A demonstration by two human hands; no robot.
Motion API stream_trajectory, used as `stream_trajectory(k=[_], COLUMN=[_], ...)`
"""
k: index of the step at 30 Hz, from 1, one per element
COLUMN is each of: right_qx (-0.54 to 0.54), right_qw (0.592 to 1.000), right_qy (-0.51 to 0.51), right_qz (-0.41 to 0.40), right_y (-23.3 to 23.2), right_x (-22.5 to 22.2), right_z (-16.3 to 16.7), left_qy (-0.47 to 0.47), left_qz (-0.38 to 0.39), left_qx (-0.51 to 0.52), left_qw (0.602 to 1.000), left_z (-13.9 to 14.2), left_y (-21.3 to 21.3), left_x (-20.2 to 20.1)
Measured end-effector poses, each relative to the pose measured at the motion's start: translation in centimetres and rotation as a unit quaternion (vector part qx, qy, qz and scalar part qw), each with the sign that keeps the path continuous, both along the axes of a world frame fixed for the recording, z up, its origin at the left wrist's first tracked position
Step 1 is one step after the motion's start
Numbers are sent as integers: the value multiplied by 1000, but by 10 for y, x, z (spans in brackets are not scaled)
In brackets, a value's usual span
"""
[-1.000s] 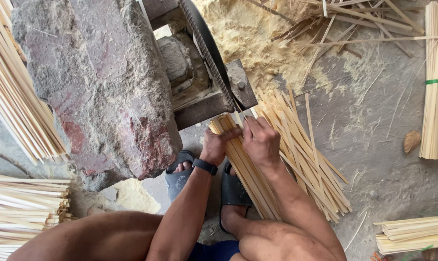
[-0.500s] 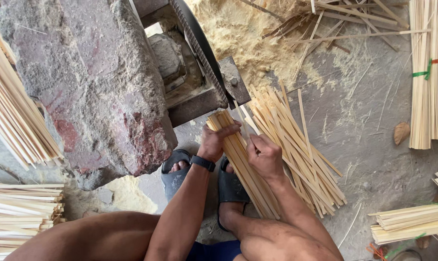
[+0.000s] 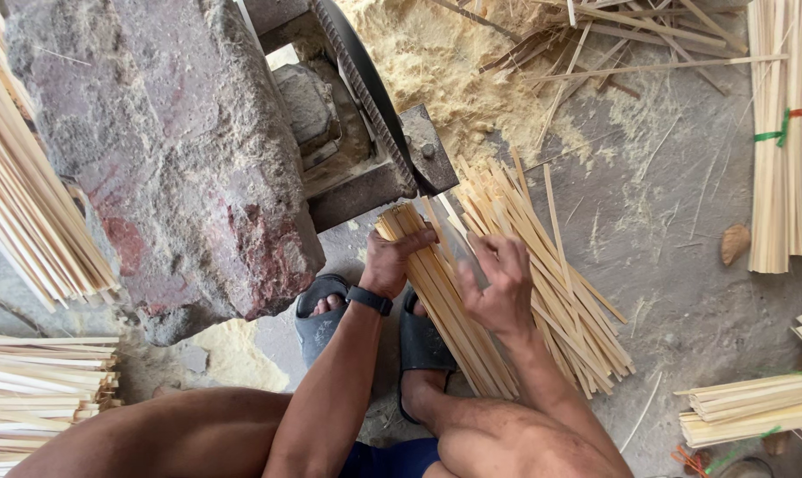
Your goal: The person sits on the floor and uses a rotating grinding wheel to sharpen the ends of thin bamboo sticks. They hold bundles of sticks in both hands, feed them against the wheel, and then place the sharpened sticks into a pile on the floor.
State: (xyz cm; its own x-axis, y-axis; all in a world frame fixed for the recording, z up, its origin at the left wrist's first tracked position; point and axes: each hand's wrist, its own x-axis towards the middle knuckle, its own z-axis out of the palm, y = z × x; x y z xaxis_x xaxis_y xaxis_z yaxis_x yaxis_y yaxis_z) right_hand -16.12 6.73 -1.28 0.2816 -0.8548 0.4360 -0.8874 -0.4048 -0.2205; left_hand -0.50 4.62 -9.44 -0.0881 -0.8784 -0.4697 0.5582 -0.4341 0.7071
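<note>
At frame centre, the left hand [image 3: 394, 261] is clamped on a bundle of bamboo strips [image 3: 445, 305]; the right hand [image 3: 500, 281], fingers spread apart, rests on loose strips [image 3: 551, 274]. Green-tied bundle [image 3: 777, 142] upper right.

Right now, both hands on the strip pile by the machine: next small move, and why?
Probably slide one strip forward with the right hand toward the machine's belt wheel. The left hand already pins the bundle of bamboo strips at its front end, and the right fingers look spread over a single strip beside it.

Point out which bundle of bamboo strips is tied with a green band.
The upright bundle at the right edge: a green band wraps it. The strips under the left hand and right hand lie loose.
</note>
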Motion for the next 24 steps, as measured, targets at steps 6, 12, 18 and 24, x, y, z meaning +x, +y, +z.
stream_trajectory(k=[6,12,18,24], right_qx=[185,85,121,166], right_qw=[961,985,986,972], right_qy=[-205,-151,-109,-164], right_qz=[-26,-9,-19,-3], right_y=[2,-43,-21,14], right_x=[3,36,18,-2], right_z=[-20,-7,5,-10], left_qy=[17,8,11,62], left_qz=[-9,7,11,-18], left_qx=[1,-17,2,-6], left_qw=[1000,1000,1000,998], left_z=[1,-3,0,6], left_y=[-1,-3,-2,0], left_x=[0,-2,-4,-3])
